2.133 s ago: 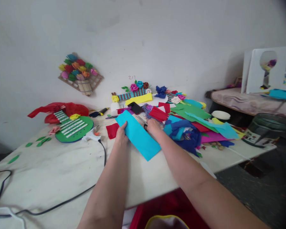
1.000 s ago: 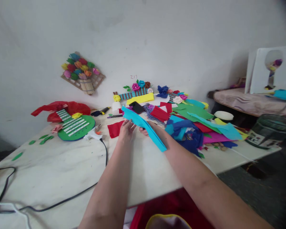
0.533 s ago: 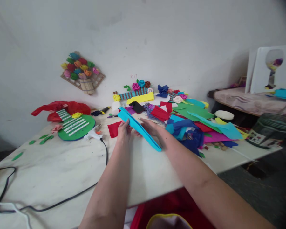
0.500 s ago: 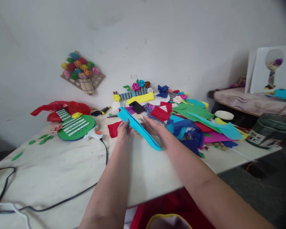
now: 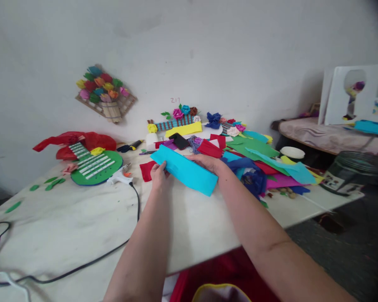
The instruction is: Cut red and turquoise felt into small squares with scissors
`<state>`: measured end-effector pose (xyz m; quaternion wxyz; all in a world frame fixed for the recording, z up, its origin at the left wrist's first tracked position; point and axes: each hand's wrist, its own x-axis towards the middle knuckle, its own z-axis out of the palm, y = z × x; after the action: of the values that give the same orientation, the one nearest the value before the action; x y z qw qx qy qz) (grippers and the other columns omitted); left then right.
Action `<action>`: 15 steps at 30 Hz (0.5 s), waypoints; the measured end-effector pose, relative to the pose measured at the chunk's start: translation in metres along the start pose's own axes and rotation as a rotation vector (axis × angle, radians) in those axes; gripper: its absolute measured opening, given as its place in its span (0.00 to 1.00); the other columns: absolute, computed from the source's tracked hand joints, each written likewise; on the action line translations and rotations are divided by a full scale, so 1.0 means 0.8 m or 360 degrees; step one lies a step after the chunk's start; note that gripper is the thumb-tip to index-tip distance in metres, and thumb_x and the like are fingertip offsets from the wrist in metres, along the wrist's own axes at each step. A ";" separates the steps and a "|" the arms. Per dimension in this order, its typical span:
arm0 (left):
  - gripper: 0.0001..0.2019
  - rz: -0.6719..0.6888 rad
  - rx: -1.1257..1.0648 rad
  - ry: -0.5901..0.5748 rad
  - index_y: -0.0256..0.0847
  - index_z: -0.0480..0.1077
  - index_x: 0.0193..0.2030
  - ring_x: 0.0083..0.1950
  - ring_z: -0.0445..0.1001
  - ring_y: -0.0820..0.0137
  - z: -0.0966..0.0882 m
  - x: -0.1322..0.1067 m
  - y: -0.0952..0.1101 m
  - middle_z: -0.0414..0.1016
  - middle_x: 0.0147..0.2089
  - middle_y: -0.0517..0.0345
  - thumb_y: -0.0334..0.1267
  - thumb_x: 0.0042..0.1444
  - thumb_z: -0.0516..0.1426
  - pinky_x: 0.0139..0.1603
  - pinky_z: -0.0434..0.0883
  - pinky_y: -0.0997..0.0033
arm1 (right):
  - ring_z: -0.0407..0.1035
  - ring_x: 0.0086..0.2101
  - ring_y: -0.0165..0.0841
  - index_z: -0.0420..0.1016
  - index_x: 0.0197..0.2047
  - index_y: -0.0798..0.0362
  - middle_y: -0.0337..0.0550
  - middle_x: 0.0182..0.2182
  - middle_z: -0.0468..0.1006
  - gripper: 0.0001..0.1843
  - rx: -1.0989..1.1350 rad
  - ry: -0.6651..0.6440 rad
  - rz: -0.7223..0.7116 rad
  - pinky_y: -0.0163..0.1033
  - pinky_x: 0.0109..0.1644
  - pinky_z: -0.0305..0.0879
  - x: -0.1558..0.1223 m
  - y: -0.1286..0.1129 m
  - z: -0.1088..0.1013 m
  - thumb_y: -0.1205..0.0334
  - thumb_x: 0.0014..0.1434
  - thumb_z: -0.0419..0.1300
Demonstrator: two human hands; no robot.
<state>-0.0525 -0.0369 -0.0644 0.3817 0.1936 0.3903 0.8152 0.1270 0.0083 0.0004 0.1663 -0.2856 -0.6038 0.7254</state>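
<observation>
Both hands hold a long cyan paper strip [image 5: 186, 171] just above the white table [image 5: 66, 218]. My left hand [image 5: 159, 173] pinches its near left edge with closed fingers. My right hand [image 5: 208, 162] grips the strip's far right edge, fingers curled over it. The strip faces me, tilted, its left end higher. A red paper piece [image 5: 145, 171] lies on the table just left of my left hand.
A heap of coloured paper sheets [image 5: 261, 161] covers the table's right half. A white glue gun [image 5: 119, 178] with a black cord [image 5: 91, 262] lies to the left, beside a green round craft board [image 5: 96, 167]. Paper flower crafts [image 5: 179, 119] line the wall.
The cyan strip lay flat on the table, was lifted and turned edge-on, and now faces me broadside. My right hand has shifted to its far right edge.
</observation>
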 end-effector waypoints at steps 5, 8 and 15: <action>0.07 -0.0028 -0.0046 0.0104 0.38 0.65 0.28 0.23 0.70 0.74 0.007 -0.008 0.009 0.70 0.23 0.62 0.29 0.42 0.60 0.29 0.71 0.73 | 0.62 0.19 0.28 0.68 0.20 0.56 0.37 0.15 0.70 0.10 -0.0566 0.0329 -0.0033 0.34 0.25 0.60 0.005 0.000 -0.013 0.62 0.44 0.65; 0.06 -0.0075 -0.0164 0.0087 0.38 0.68 0.32 0.29 0.74 0.71 0.011 -0.011 0.011 0.74 0.28 0.59 0.29 0.45 0.58 0.34 0.72 0.70 | 0.59 0.18 0.26 0.68 0.19 0.55 0.34 0.14 0.67 0.11 -0.0714 0.0346 -0.0114 0.33 0.24 0.57 0.011 0.005 -0.021 0.60 0.43 0.65; 0.14 -0.0312 -0.0169 0.0073 0.39 0.71 0.40 0.47 0.74 0.57 0.015 -0.010 0.005 0.77 0.41 0.50 0.31 0.44 0.63 0.48 0.72 0.55 | 0.56 0.18 0.24 0.66 0.17 0.54 0.31 0.14 0.64 0.14 -0.0824 0.0205 -0.0215 0.32 0.23 0.52 0.012 0.009 -0.028 0.56 0.41 0.65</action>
<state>-0.0421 -0.0390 -0.0541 0.4603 0.1153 0.3721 0.7977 0.1342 0.0298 -0.0111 0.1737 -0.3233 -0.7749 0.5145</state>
